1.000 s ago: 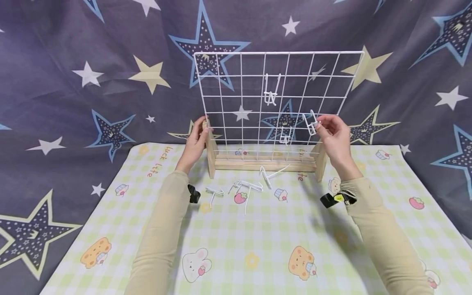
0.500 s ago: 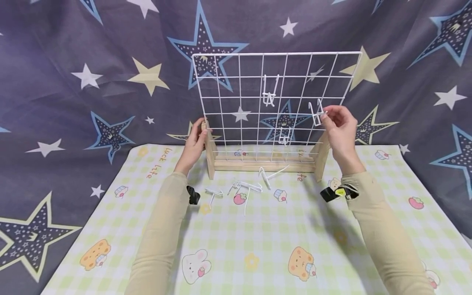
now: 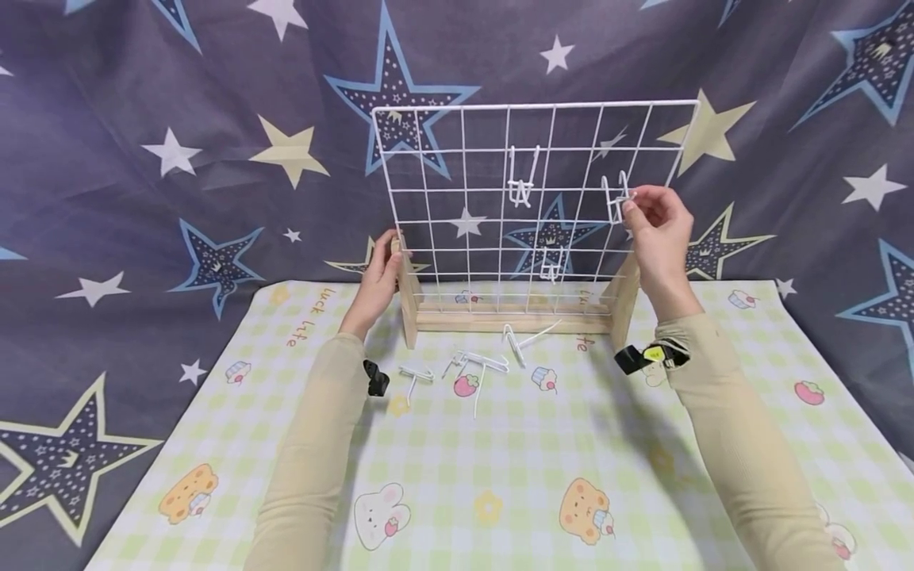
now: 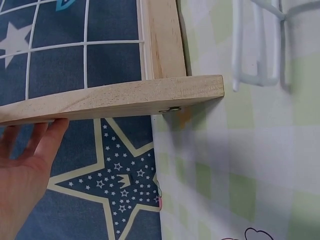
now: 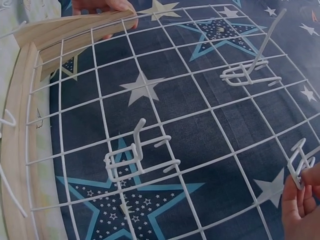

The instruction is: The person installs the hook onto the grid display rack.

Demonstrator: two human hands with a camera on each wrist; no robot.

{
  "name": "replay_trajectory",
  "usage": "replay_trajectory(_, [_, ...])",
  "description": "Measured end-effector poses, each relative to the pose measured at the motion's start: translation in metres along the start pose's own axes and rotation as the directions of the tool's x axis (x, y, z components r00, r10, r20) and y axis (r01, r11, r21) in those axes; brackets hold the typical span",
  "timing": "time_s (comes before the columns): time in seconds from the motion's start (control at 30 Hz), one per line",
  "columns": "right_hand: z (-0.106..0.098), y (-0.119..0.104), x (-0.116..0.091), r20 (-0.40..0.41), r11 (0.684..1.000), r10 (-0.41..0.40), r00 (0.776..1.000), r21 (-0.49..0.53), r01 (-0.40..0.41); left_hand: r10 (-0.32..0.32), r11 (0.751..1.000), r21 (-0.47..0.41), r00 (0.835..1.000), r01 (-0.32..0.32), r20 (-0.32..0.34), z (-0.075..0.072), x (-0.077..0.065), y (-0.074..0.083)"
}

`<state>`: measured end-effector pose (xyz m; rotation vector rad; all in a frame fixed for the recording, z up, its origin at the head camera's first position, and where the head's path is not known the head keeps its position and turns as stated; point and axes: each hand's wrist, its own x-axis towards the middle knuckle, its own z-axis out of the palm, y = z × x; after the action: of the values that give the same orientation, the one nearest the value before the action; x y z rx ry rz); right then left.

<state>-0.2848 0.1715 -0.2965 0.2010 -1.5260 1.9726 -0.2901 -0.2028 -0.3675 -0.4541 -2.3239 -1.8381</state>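
Note:
A white wire grid panel [image 3: 535, 105] stands upright in a wooden stand [image 3: 485, 322]. My left hand [image 3: 376, 277] grips the stand's left side board [image 4: 115, 99]; in the left wrist view its fingertips touch the board, the thumb hidden. Between thumb and fingers my right hand [image 3: 660, 234] pinches a white wire hook [image 3: 616, 205] in front of the grid's right part. The hook's prongs point up, close to the wires; I cannot tell if they touch. Two similar hooks hang on the grid, an upper hook [image 3: 520, 190] and a lower hook [image 3: 550, 271].
Several loose white hooks lie on the checked tablecloth [image 3: 457, 452] before the stand: a small hook [image 3: 416, 373] at left, a long-armed hook [image 3: 485, 363] in the middle, another hook [image 3: 514, 346] nearer the base. A star-patterned curtain [image 3: 214, 159] hangs behind.
My right hand has moved up and slightly right, carrying the hook from the grid's lower right to a higher spot. The left hand has stayed on the side board.

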Motion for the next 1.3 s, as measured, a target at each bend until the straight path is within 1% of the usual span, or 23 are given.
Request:
replay_trajectory(0.13, [0.003,0.002,0.002,-0.009,1.0,0.017,1.0,-0.006,-0.018,-0.011,1.0,-0.004,1.0,0.011,-0.002,0.001,-0.002,0.002])
replay_trajectory(0.27, [0.005,0.004,0.002,-0.002,1.0,0.025,1.0,-0.006,-0.025,-0.003,1.0,-0.023,1.0,0.003,0.001,0.001,-0.002,0.002])
replay_trajectory(0.4, [0.006,0.007,0.0,-0.002,0.999,0.019,1.0,-0.032,-0.019,0.008,1.0,-0.021,1.0,-0.008,0.003,0.001,-0.001,0.002])
replay_trajectory(0.53, [0.007,0.007,0.001,-0.023,0.999,0.001,1.0,-0.047,-0.002,0.02,0.999,-0.026,1.0,-0.02,0.0,0.002,-0.001,0.002])
replay_trajectory(0.63, [0.008,0.006,0.004,-0.036,1.0,0.005,0.999,-0.029,-0.006,0.027,0.999,-0.037,1.0,-0.027,-0.002,0.002,-0.001,0.002])
replay_trajectory(0.7, [0.009,0.006,0.005,-0.04,1.0,0.022,0.999,-0.018,-0.023,0.031,0.999,-0.04,1.0,-0.031,-0.006,0.003,-0.001,0.001])
replay_trajectory(0.8, [0.009,0.009,0.003,-0.028,0.998,0.037,0.999,-0.041,-0.039,0.031,0.998,-0.051,0.999,-0.031,-0.007,0.003,-0.001,0.001])
replay_trajectory(0.93, [0.006,0.015,-0.004,0.011,0.996,0.032,0.999,-0.089,-0.031,0.03,0.998,-0.063,1.0,-0.031,-0.005,0.003,-0.001,0.001])
replay_trajectory(0.97, [0.005,0.017,-0.006,0.021,0.996,0.034,0.999,-0.079,-0.033,0.03,0.998,-0.064,1.0,-0.03,-0.005,0.003,-0.001,0.001])
replay_trajectory(1.3, [0.008,0.026,-0.017,0.083,0.994,-0.025,0.996,-0.105,0.033,0.025,0.999,-0.047,0.999,-0.026,-0.03,0.004,-0.002,0.002])
